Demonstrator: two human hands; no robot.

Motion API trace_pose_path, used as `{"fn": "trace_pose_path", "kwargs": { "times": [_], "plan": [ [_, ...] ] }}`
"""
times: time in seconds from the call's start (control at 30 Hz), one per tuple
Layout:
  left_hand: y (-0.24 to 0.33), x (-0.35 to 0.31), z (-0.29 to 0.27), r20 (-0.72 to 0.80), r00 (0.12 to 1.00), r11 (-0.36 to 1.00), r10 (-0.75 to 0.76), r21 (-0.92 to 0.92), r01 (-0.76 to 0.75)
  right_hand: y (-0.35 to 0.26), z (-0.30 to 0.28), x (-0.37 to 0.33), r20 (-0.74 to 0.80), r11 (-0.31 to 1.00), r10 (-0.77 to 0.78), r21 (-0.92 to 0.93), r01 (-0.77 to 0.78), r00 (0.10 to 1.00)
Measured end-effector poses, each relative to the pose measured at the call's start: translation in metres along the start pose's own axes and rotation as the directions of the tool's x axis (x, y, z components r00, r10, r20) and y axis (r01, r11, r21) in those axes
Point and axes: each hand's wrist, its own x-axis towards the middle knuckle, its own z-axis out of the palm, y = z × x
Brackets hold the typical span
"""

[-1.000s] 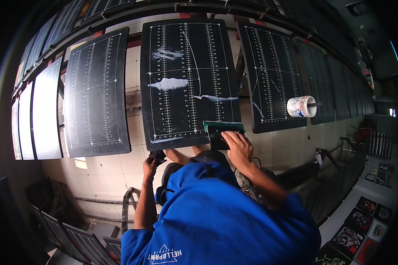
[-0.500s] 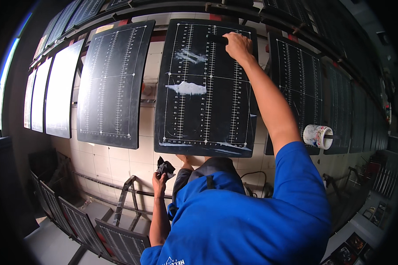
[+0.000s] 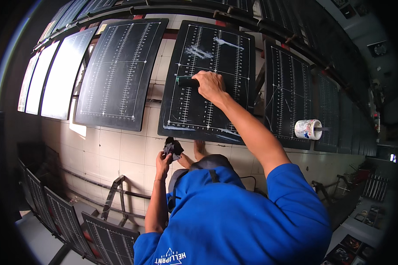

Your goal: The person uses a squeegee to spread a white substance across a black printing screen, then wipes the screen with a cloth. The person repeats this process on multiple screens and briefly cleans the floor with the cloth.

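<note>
Right of squeegee (image 3: 188,81) in right grip (image 3: 211,85): stained tub (image 3: 305,129), dark stick (image 3: 324,129) protruding.

The black board (image 3: 227,59) is being patterned with white scales (image 3: 240,59) and smears (image 3: 198,52), the white pot (image 3: 303,126) with multicoloured blotches (image 3: 306,130).

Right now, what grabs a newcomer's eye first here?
The bright blue shirt, lower middle. Then the right hand gripping a green-edged tool over the central black gridded board, the left hand holding a crumpled dark cloth by its near edge. White smears on the board's far half and a stained white tub on the right also stand out.
</note>
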Motion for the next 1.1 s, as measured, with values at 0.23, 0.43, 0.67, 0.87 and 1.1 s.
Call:
{"fn": "trace_pose_path", "kwargs": {
  "times": [0.23,0.43,0.67,0.87,1.1],
  "plan": [
    [-0.002,-0.007,0.01,0.012,0.998,0.995,0.056,-0.081,-0.055,-0.021,-0.022,-0.018,0.283,0.991,0.079,-0.123,-0.045,0.956],
    [-0.016,-0.016,-0.003,-0.051,0.998,0.991,0.039,-0.129,-0.045,0.038,-0.028,0.033,0.781,0.942,0.244,-0.05,-0.332,0.575],
    [-0.021,-0.017,-0.001,-0.124,0.99,0.996,-0.066,-0.065,0.058,0.163,-0.015,-0.02,0.9,-0.107,0.12,0.432,-0.896,0.419],
    [-0.025,-0.003,0.025,-0.133,0.984,0.993,-0.116,-0.052,0.11,0.199,-0.047,-0.045,0.798,-0.364,0.138,0.592,-0.719,0.586],
    [-0.03,0.007,0.035,-0.156,0.98,0.992,-0.122,-0.005,0.123,0.319,-0.173,-0.052,0.627,-0.276,0.466,0.773,-0.571,0.624]
  ]
}}
